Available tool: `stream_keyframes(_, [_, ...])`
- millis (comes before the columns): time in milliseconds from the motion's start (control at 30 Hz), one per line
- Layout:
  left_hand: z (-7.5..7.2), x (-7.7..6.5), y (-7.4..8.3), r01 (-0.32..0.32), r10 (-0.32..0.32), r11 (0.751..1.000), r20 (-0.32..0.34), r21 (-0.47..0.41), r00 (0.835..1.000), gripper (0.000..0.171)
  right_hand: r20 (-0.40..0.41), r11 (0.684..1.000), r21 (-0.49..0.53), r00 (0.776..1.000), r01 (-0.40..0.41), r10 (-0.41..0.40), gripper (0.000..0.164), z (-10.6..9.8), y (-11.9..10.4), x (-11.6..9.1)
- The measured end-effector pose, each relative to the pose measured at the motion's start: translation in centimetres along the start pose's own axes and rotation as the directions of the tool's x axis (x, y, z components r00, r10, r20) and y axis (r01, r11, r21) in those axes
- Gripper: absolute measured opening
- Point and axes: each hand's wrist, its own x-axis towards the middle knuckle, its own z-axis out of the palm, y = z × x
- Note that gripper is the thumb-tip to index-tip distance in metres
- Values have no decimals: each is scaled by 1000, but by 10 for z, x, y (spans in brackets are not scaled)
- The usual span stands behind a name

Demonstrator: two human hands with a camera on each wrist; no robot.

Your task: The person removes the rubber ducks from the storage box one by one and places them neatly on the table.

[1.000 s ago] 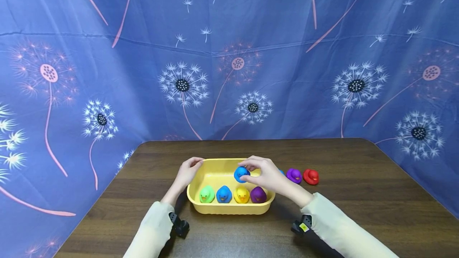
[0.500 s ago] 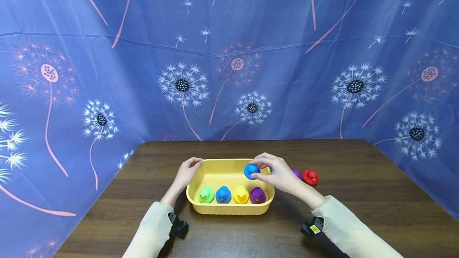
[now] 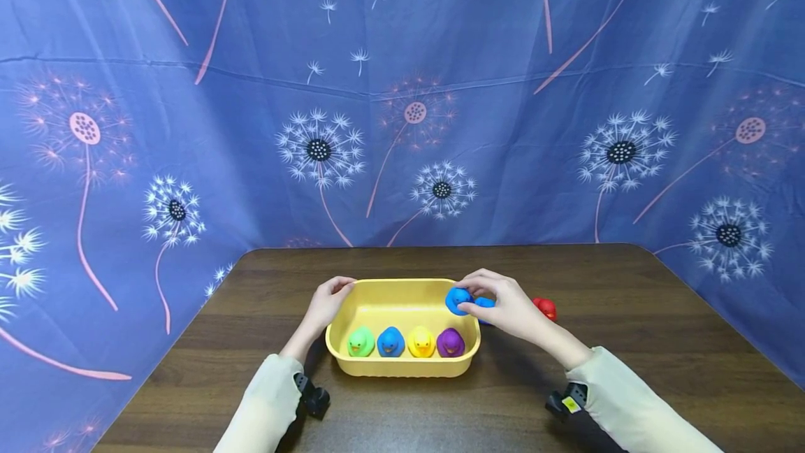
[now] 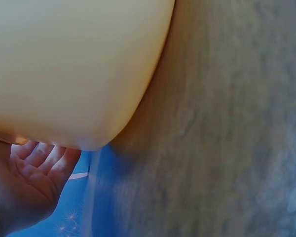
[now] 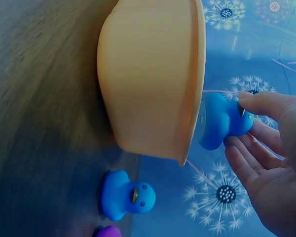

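Observation:
My left hand [image 3: 327, 305] grips the left end of a yellow plastic tub [image 3: 402, 367]; the left wrist view shows its fingers [image 4: 52, 160] partly hidden behind the tub wall. Between thumb and fingers, my right hand [image 3: 503, 303] pinches a blue rubber duck [image 3: 458, 301] just above the tub's right rim. Along the front inside the tub sit a green duck [image 3: 361, 342], a blue duck [image 3: 390, 342], a yellow duck [image 3: 421, 342] and a purple duck [image 3: 450, 343]. Outside, by the right end, another blue duck [image 5: 121, 196] stands on the table, partly covered by my right hand in the head view.
A red duck [image 3: 546, 308] is on the wooden table [image 3: 629, 369] at the right, partly behind the right hand. The edge of a purple duck [image 5: 108, 231] shows in the right wrist view. A blue dandelion-print cloth [image 3: 377, 124] hangs behind the table.
My right hand has moved right with the blue duck, from over the tub's inside to its right rim. It now covers the purple duck on the table. The left hand has stayed put.

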Motion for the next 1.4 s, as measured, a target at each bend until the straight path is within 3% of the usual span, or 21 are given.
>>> stream_keyframes(633, [0, 1, 1, 3, -3, 1000, 0, -9, 1000, 26, -94, 997, -59, 994, 52, -57, 34, -14, 19, -17])
stream_keyframes(1400, [-1, 0, 2, 5, -5, 999, 4, -43, 1000, 24, -142, 995, -101, 990, -2, -13, 34, -43, 43, -41])
